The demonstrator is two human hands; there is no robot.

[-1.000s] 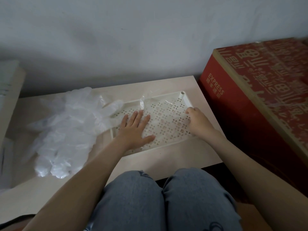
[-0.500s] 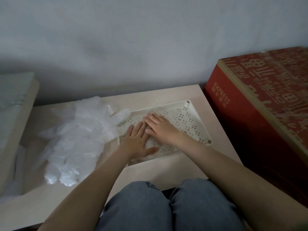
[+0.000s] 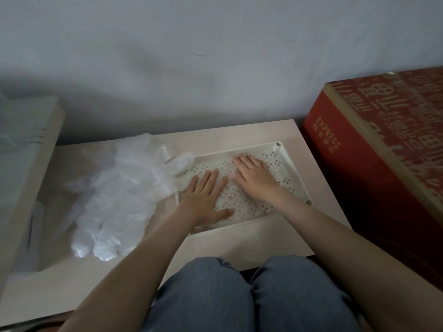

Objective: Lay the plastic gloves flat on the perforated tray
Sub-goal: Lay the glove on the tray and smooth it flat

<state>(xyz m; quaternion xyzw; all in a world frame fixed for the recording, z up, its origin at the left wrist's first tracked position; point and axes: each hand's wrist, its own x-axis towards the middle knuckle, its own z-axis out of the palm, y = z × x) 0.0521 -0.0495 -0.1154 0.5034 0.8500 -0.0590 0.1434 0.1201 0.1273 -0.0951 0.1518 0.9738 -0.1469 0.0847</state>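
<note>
A white perforated tray [image 3: 291,173] lies on the low beige table [image 3: 239,245] in front of me. My left hand [image 3: 206,200] presses flat on the tray's left half, fingers straight. My right hand [image 3: 254,178] presses flat on the middle, fingers pointing up and left. A thin clear plastic glove [image 3: 230,197] lies spread on the tray under both palms, hard to make out. To the left of the tray a pile of clear plastic gloves [image 3: 119,195] lies on the table, one fingertip reaching the tray's left edge.
A large red carton [image 3: 383,164] marked EXPRESS stands tight against the table's right side. A beige board or box edge [image 3: 28,178] rises at the left. The grey wall closes the back. My knees in blue jeans [image 3: 239,295] sit under the front edge.
My right hand slid from the tray's right edge to the middle, beside my left hand, and now lies flat there. My left hand stayed pressed on the tray.
</note>
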